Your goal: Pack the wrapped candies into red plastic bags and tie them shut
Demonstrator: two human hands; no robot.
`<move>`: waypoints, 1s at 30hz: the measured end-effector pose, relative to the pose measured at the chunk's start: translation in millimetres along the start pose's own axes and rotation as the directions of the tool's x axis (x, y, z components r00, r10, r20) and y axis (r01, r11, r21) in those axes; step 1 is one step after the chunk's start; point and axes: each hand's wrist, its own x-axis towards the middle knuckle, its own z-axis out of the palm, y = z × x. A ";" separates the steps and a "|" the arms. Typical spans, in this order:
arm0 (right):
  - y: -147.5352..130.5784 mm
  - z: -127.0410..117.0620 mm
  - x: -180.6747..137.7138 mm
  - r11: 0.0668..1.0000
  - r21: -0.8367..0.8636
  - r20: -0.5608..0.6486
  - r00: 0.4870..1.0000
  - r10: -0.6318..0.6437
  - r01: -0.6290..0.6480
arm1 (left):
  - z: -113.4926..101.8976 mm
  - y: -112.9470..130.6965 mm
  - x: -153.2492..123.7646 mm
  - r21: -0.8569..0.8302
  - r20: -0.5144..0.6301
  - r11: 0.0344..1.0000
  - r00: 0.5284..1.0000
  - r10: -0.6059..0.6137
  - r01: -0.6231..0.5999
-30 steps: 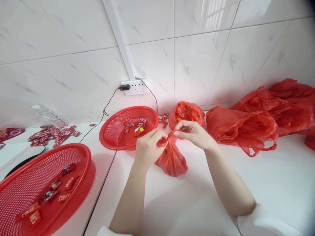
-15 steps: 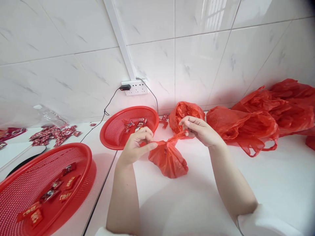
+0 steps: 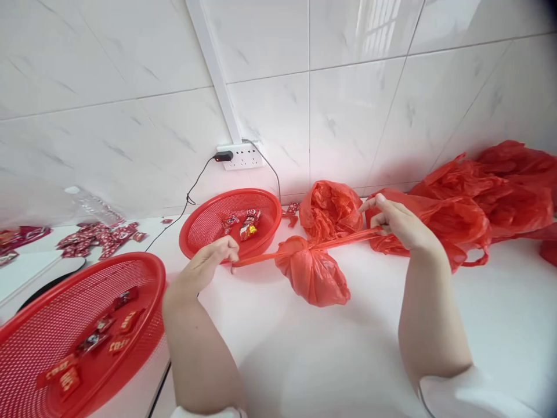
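Observation:
A filled red plastic bag [image 3: 314,276] rests on the white table between my hands, its neck gathered into a knot. My left hand [image 3: 208,262] is closed on one handle, pulled out taut to the left. The opposite handle stretches to my right hand [image 3: 394,223], whose fingers are closed round its end. Just behind the filled bag lies another crumpled red bag [image 3: 328,203]. What is inside the filled bag is hidden.
Two red mesh baskets hold wrapped sweets: a small basket [image 3: 191,223] at the back and a larger basket [image 3: 152,273] at the left. Several red bags [image 3: 461,220] lie along the wall. A power strip [image 3: 243,157] is mounted there, near red packets [image 3: 93,238] and a clear bottle [image 3: 93,206].
My hands have moved apart, left hand leftward and right hand rightward, drawing the handles out long and tight. The filled bag has shifted slightly right and its neck is pulled closer.

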 end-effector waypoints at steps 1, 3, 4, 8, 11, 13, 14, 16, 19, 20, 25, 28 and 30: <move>1.1 0.7 0.9 1.000 -0.012 -0.009 1.000 -0.009 0.009 | 2.0 1.2 1.8 -0.005 0.016 1.000 1.000 -0.021 0.021; 3.6 4.5 3.4 0.998 -0.046 -0.020 0.999 -0.034 0.033 | 7.1 4.9 6.6 0.017 0.055 0.998 0.997 -0.059 0.058; 4.8 7.1 4.8 0.996 -0.071 -0.018 0.999 -0.049 0.047 | 9.6 6.7 9.1 0.039 0.068 0.997 0.995 -0.074 0.072; 4.6 19.6 8.0 0.947 -0.317 -0.070 0.994 -0.088 0.061 | 16.9 11.9 16.5 0.155 0.094 0.982 0.988 -0.121 0.106; -3.6 37.1 5.9 0.806 -0.591 -0.208 0.960 -0.187 0.029 | 20.2 15.5 18.3 0.250 0.120 0.956 0.975 -0.187 0.152; -9.4 56.7 1.4 0.753 -0.644 -0.169 0.936 -0.309 0.133 | 21.9 19.1 17.7 0.258 0.083 0.953 0.979 -0.185 0.158; -10.9 69.2 -1.7 0.753 -0.617 -0.086 0.931 -0.353 0.229 | 22.5 21.2 16.9 0.245 0.044 0.957 0.984 -0.172 0.156; -8.9 98.3 -9.0 0.774 -0.484 0.147 0.910 -0.388 0.408 | 23.6 26.1 14.8 0.205 -0.044 0.966 0.987 -0.153 0.159; 6.9 141.6 -18.7 0.740 -0.400 0.383 0.833 -0.401 0.540 | 24.8 33.0 11.5 0.177 -0.098 0.966 0.980 -0.173 0.188; 13.7 152.1 -21.1 0.724 -0.406 0.412 0.819 -0.399 0.557 | 25.2 34.7 10.5 0.177 -0.093 0.966 0.981 -0.173 0.187; 31.2 144.8 -31.9 0.718 -0.413 0.433 0.815 -0.386 0.559 | 27.2 39.4 7.2 0.171 -0.032 0.973 0.988 -0.154 0.157; 26.4 96.9 -45.6 0.766 -0.370 0.474 0.816 -0.330 0.525 | 27.3 40.5 5.5 0.179 -0.013 0.970 0.986 -0.167 0.166; 26.8 55.5 -57.6 0.797 -0.411 0.469 0.852 -0.230 0.442 | 26.4 40.1 4.3 0.188 -0.018 0.966 0.983 -0.180 0.180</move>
